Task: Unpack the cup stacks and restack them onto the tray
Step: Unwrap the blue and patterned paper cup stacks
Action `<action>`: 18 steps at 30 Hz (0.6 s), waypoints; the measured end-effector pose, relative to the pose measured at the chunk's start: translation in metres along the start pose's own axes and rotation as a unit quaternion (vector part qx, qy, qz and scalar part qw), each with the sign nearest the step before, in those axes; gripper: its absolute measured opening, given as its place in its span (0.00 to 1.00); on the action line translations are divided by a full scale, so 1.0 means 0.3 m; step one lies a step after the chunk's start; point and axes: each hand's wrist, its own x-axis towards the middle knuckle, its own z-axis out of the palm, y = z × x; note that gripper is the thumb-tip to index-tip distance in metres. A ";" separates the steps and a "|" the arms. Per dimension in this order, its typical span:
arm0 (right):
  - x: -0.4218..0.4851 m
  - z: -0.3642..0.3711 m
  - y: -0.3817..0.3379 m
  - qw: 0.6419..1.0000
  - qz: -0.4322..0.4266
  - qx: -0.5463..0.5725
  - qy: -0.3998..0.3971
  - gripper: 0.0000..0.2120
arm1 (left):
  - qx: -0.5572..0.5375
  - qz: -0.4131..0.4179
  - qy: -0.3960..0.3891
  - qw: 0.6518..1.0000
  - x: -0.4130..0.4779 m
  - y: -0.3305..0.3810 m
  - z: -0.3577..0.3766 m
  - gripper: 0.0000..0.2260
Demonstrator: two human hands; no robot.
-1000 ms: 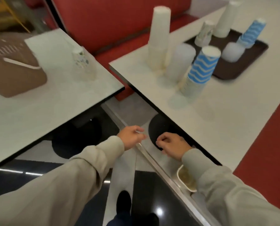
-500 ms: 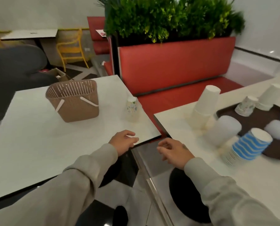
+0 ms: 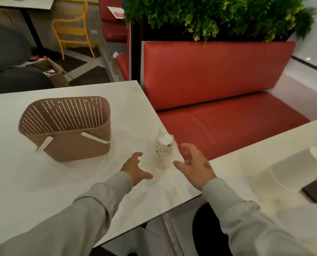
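Standing clear-wrapped, floral-print cup stack [image 3: 163, 147], left hand [image 3: 135, 169], right hand [image 3: 194, 168] flanking

Cup stack [image 3: 163, 145] right of basket [image 3: 67, 130] (both on table [image 3: 24, 182]).

Looked down across a white rectangular tabletop [image 3: 24, 182]. Held the left hand [image 3: 135, 169] and right hand [image 3: 194, 169] open above it, fingers spread and loosely curved, either side of a small floral-print paper cup stack [image 3: 163, 146] in clear plastic wrap, not touching it. Showed grey sleeves [image 3: 106, 196] on both arms. Found a tan perforated plastic basket [image 3: 67, 130] with white strap handles standing left of the cups, apart from them. Took in a red padded bench [image 3: 218, 80] beyond, topped by green leafy plants [image 3: 218, 13], and a yellow metal chair [image 3: 74, 28] far left. Caught, blurred at the right edge, a second white table [image 3: 246, 163] bearing a plain white cup stack [image 3: 292, 172] beside a dark brown tray [image 3: 314, 193].
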 end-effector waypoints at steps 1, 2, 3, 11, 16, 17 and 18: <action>0.041 0.014 -0.016 1.000 -0.006 -0.001 0.004 0.27 | 0.018 0.004 -0.007 1.000 0.042 0.005 -0.006 0.46; 0.077 0.028 -0.030 1.000 -0.015 0.001 0.005 0.29 | 0.029 0.010 -0.013 0.999 0.079 0.012 -0.009 0.47; 0.108 0.039 -0.041 1.000 -0.022 0.005 0.005 0.31 | 0.033 0.014 -0.020 0.999 0.113 0.019 -0.009 0.49; 0.264 0.128 -0.060 0.999 -0.018 -0.015 -0.026 0.32 | 0.077 0.048 -0.044 0.995 0.252 0.075 0.036 0.47; 0.296 0.149 -0.036 0.999 -0.015 -0.023 -0.016 0.24 | 0.036 0.045 -0.058 0.997 0.286 0.095 0.063 0.43; 0.296 0.150 -0.032 1.000 -0.013 -0.018 -0.013 0.23 | 0.035 0.044 -0.055 0.997 0.288 0.098 0.066 0.43; 0.297 0.151 -0.030 1.000 -0.012 -0.014 -0.010 0.24 | 0.038 0.043 -0.052 0.997 0.289 0.098 0.068 0.42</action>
